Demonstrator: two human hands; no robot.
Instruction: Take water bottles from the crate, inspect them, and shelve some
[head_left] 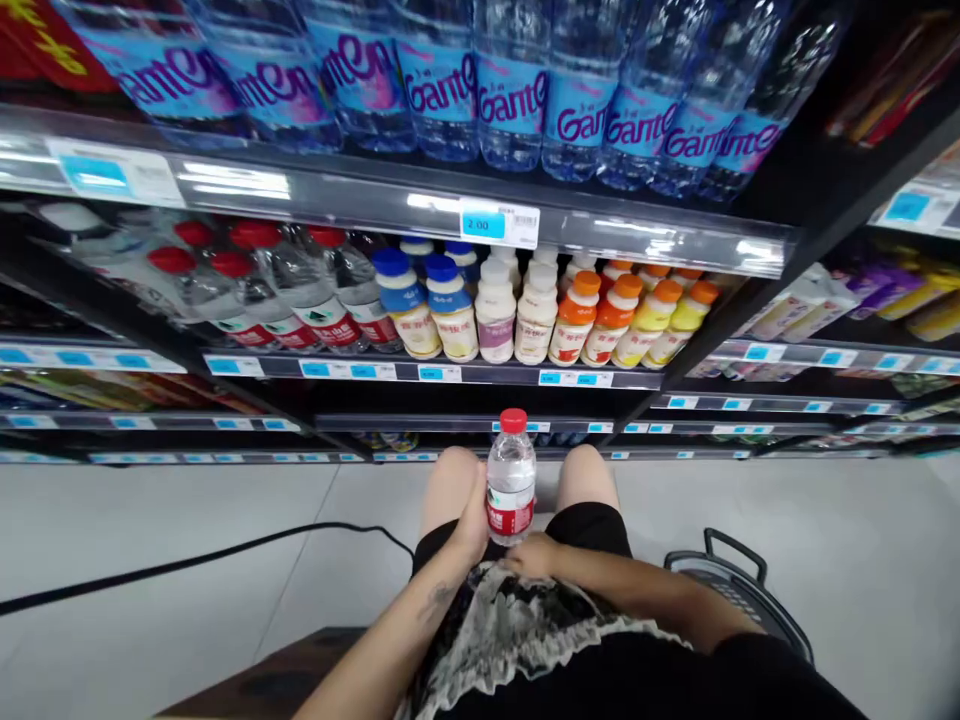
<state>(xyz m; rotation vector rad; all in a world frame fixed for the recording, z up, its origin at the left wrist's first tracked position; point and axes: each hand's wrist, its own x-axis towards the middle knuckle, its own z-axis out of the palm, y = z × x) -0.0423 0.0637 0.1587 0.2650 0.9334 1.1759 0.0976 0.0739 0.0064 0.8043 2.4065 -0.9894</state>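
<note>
A small clear water bottle [511, 478] with a red cap and a red label stands upright over my lap, between my knees. My left hand [472, 520] is wrapped round its left side. My right hand [534, 556] is curled under its base. I am crouched or seated facing a shop shelf. Red-capped water bottles [300, 290] of the same kind stand on the middle shelf at the left.
Small milky drink bottles [525, 310] with blue, white, orange and yellow caps fill the middle shelf. Large blue-labelled water bottles [442, 90] line the top shelf. A black shopping basket [739, 585] sits on the floor at my right. A black cable [225, 550] crosses the grey floor at left.
</note>
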